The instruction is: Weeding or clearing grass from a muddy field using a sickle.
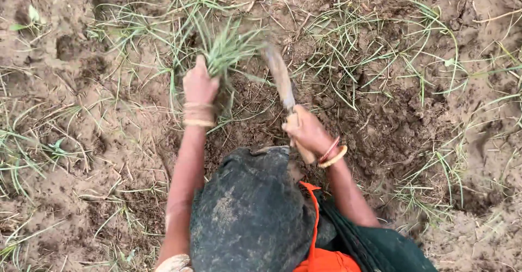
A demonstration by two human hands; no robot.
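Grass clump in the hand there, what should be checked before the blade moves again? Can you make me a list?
1. Left hand has a firm grip on the grass clump: ok, fist closed round its base.
2. Right hand holds the blade tool by its handle: ok.
3. Blade kept apart from the left hand: ok, a gap of soil shows between them.
4. Blade edge pointing at the roots: cannot tell, the blade is blurred.
5. Roots loosened from the soil: cannot tell, the clump hides them.
6. Bangles clear of the blade: ok, they sit on the wrist behind the handle.
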